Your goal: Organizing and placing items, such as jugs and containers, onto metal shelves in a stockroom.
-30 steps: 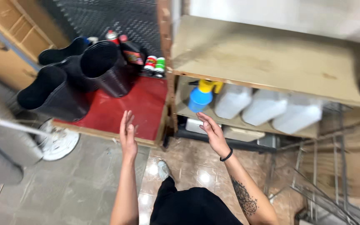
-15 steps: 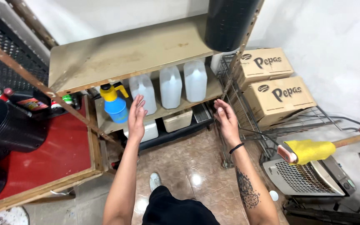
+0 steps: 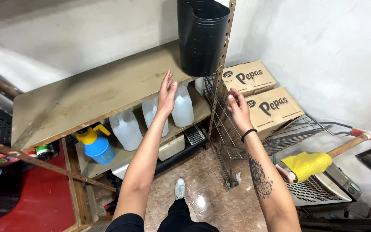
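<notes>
I count three clear jugs [image 3: 126, 129] on the lower shelf [image 3: 200, 112], one blue sprayer [image 3: 97, 146] beside them, two cardboard boxes [image 3: 273, 109] on the wire rack [image 3: 297, 129], one stack of black pots [image 3: 202, 36] above, one yellow cloth [image 3: 305, 164], and my two hands, left [image 3: 167, 92] and right [image 3: 238, 108]

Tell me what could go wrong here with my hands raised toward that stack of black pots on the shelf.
The black pots stand at the shelf's corner edge, so a nudge might tip them off. Neither the left hand nor the right hand grips anything yet, so a catch could miss. The wire cart and yellow cloth crowd the floor behind, a possible trip.
</notes>
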